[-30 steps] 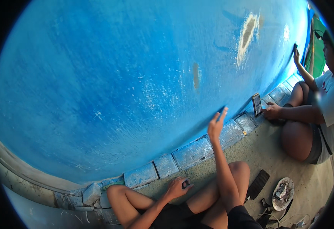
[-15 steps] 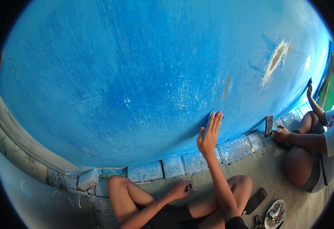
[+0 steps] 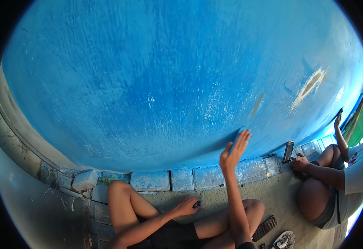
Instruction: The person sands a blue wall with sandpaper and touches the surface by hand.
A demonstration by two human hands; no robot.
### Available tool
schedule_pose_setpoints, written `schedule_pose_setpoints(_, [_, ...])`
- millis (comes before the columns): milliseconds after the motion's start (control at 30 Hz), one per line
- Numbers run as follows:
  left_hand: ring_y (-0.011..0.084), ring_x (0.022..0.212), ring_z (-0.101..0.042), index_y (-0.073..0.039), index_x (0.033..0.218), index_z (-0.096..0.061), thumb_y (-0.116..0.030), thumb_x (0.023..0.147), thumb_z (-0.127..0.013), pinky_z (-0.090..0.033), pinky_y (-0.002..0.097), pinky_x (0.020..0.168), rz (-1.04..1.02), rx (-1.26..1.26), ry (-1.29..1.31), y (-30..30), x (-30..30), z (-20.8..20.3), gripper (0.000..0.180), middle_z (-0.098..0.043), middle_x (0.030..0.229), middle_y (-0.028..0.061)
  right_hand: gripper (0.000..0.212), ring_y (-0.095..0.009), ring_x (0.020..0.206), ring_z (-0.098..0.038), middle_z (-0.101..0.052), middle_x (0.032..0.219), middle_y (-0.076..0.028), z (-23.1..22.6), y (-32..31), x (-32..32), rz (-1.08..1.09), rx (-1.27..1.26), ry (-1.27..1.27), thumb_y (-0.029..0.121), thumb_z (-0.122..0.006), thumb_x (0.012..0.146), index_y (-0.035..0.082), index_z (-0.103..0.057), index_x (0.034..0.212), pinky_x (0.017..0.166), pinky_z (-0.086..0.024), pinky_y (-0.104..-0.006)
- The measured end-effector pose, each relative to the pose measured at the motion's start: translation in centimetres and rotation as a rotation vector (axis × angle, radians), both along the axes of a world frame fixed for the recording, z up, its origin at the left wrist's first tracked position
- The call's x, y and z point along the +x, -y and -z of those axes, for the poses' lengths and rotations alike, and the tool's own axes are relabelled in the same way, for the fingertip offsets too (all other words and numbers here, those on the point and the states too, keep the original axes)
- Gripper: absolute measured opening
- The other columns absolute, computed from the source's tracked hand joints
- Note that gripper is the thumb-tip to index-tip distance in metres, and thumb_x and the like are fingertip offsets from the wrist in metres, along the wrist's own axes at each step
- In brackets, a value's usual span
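Observation:
My right hand (image 3: 233, 152) is raised against the lower part of a scuffed blue wall (image 3: 119, 83), its fingers long and pointing up. Under the fingers it presses a thin flat sheet, probably sandpaper, of which little more than an edge shows. My left hand (image 3: 185, 206) rests by my bent left knee, fingers curled around a small dark object (image 3: 197, 203) whose kind I cannot make out. White scrapes and a narrow grey-brown bare patch (image 3: 257, 104) mark the wall above my right hand.
A row of paint-spattered grey blocks (image 3: 150, 181) lines the wall's foot. At right sits another person (image 3: 330, 182) with a phone (image 3: 288, 152) in one hand, the other against the wall. A dark sandal (image 3: 264, 228) and a littered plate (image 3: 284, 240) lie beside my right leg.
My view has shifted, so the scene sits differently in the picture. My right hand has slid slightly down the wall from the bare patch. The left hand keeps its hold.

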State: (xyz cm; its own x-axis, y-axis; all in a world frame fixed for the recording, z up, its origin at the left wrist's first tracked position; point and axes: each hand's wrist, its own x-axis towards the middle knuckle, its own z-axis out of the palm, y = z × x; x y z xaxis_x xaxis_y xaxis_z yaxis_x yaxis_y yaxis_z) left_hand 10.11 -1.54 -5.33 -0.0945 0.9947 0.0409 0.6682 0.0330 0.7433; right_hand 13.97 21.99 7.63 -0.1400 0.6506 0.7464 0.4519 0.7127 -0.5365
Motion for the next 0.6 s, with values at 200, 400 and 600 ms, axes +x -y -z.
schedule_pose_setpoints(200, [0.0286,0.067,-0.06,-0.004,0.083,-0.06,-0.027,0.086,-0.071,-0.046,0.0417,0.06,-0.022,-0.01,0.026,0.3,-0.4,0.4,0.026,-0.058,0.067,0.0103,0.061,-0.036,0.148,-0.012,-0.022,0.158,-0.017,-0.1,-0.2,0.0,-0.009,0.232,0.315,0.017,-0.041,0.093,0.006,-0.027,0.152,0.118,-0.005,-0.0532])
schedule_pose_setpoints(400, [0.0297,0.066,-0.06,-0.003,0.083,-0.06,-0.028,0.087,-0.07,-0.046,0.0419,0.06,-0.033,0.061,0.046,0.3,-0.4,0.6,0.027,-0.059,0.066,0.0104,0.053,-0.034,0.148,-0.015,-0.02,0.159,-0.014,0.3,-4.3,4.5,0.071,-0.067,-0.015,0.019,-0.034,0.1,0.008,-0.027,0.152,0.117,-0.011,-0.0527])
schedule_pose_setpoints(600, [0.0295,0.064,-0.06,-0.002,0.083,-0.059,-0.027,0.086,-0.069,-0.046,0.0421,0.06,0.003,0.011,-0.027,0.2,-0.5,0.1,0.027,-0.059,0.066,0.0104,0.056,-0.039,0.147,-0.016,-0.022,0.158,-0.018,0.2,2.6,0.5,-0.221,0.097,0.238,0.02,-0.04,0.098,0.008,-0.028,0.152,0.117,-0.007,-0.0545])
